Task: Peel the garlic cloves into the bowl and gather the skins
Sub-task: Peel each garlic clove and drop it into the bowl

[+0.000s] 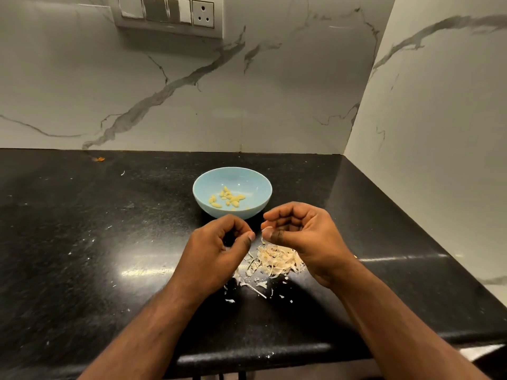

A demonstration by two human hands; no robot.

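Observation:
A light blue bowl (255, 185) stands on the black counter and holds several peeled yellow garlic cloves (227, 200). Just in front of it, both hands hover above a pile of pale garlic skins (275, 260). My left hand (219, 248) has its fingers curled, thumb tip against the fingertips; whatever it pinches is too small to make out. My right hand (299, 237) is curled too, thumb and fingers pinching a small pale piece, a clove or a skin (266, 229). The two hands nearly touch at the fingertips.
Loose skin flakes (255, 287) lie scattered toward the counter's front edge (247, 352). Marble walls close off the back and the right side. A switch and socket panel (170, 12) sits high on the back wall. A small orange scrap (99, 159) lies at the far left.

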